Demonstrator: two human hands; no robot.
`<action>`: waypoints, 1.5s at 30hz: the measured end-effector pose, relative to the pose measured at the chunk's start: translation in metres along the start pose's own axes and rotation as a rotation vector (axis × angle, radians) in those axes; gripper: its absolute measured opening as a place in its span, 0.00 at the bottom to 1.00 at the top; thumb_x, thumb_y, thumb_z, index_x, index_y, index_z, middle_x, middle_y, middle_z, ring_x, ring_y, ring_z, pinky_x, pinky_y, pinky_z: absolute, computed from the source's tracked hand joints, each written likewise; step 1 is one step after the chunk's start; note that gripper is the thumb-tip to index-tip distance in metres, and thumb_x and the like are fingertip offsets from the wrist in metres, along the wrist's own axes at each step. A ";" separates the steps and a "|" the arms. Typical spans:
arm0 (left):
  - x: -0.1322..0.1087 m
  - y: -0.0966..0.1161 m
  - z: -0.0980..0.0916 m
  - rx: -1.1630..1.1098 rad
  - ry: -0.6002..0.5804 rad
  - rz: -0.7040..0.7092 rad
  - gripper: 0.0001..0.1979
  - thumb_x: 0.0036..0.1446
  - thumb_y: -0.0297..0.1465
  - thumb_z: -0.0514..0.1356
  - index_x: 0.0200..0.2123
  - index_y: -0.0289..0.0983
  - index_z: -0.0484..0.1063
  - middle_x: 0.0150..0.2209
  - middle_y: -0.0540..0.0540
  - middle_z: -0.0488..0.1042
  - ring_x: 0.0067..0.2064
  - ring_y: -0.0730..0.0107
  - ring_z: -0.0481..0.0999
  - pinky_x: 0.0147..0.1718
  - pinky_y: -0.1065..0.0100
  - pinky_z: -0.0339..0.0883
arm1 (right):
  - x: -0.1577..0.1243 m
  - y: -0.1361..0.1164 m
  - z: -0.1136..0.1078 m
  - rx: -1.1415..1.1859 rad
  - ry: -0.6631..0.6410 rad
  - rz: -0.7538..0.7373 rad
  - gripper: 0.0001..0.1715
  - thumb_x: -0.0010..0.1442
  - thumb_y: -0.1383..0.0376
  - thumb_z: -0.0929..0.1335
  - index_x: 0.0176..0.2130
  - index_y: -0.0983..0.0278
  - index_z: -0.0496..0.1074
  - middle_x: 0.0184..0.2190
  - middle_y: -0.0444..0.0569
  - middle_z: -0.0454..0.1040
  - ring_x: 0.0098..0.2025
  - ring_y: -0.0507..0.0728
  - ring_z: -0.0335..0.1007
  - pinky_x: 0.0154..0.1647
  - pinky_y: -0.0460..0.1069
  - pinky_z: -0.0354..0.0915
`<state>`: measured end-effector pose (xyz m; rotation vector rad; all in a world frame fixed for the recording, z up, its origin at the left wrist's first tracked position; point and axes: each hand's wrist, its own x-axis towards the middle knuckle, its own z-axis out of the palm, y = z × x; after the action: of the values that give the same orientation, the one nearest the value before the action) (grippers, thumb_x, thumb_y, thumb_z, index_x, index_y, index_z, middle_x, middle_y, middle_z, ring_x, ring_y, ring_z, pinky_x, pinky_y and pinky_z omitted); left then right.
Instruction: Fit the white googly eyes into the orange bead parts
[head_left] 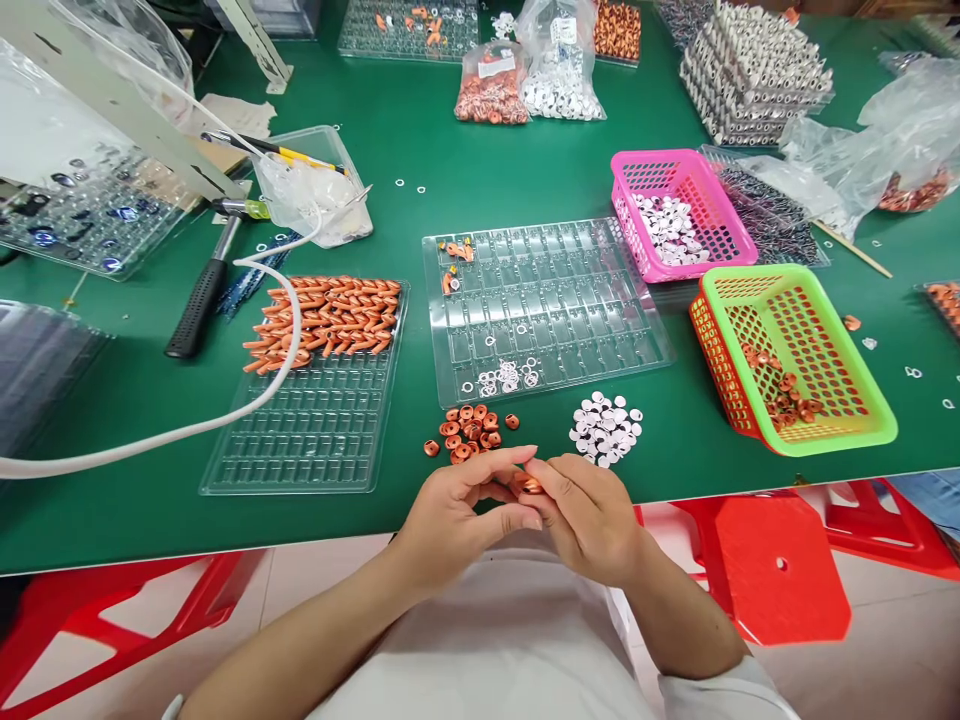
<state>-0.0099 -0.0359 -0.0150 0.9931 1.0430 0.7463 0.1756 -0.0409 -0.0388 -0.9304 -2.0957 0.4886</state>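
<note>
At the table's front edge, my left hand [466, 512] and my right hand [596, 518] meet, both closed around a small shiny copper-coloured part [532, 486]. Fingers cover most of that part, so its full shape is hidden. Just beyond my left hand lies a pile of round copper-coloured pieces [472, 428]. A heap of white discs [606, 428] is beyond my right hand. Farther back is a clear compartment tray [555, 290]; a few orange pieces [456, 252] sit in its far left corner and thin white rings [510, 376] along its near side.
At left, a second clear tray [315, 430] holds rows of orange parts [330, 315], crossed by a white cable [281, 365]. A hammer [202, 295] lies beside it. Pink [686, 270] and green [862, 430] baskets stand right. Red stools [780, 570] are below the table.
</note>
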 end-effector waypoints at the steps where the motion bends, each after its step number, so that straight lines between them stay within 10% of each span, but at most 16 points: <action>1: 0.000 -0.001 0.001 0.015 0.009 0.014 0.23 0.48 0.26 0.70 0.50 0.40 0.76 0.36 0.48 0.80 0.36 0.67 0.80 0.40 0.65 0.76 | -0.001 0.000 0.001 -0.014 0.001 -0.012 0.26 0.63 0.73 0.64 0.60 0.68 0.61 0.34 0.55 0.75 0.33 0.57 0.69 0.28 0.50 0.69; 21: -0.003 -0.006 0.004 0.280 0.121 0.360 0.21 0.50 0.26 0.69 0.49 0.41 0.77 0.43 0.45 0.81 0.43 0.64 0.80 0.45 0.67 0.75 | 0.001 -0.003 0.008 -0.066 0.075 -0.086 0.29 0.62 0.75 0.62 0.62 0.72 0.58 0.33 0.56 0.77 0.34 0.58 0.75 0.29 0.50 0.73; 45: -0.002 -0.011 0.006 -0.080 0.181 0.031 0.18 0.48 0.29 0.70 0.45 0.38 0.78 0.42 0.44 0.78 0.44 0.60 0.78 0.47 0.63 0.74 | 0.004 0.007 0.021 -0.047 0.103 -0.105 0.28 0.62 0.73 0.62 0.62 0.71 0.59 0.32 0.55 0.77 0.29 0.56 0.72 0.25 0.49 0.71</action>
<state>-0.0042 -0.0438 -0.0232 0.8863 1.1466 0.9093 0.1605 -0.0338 -0.0540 -0.8495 -2.0582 0.3316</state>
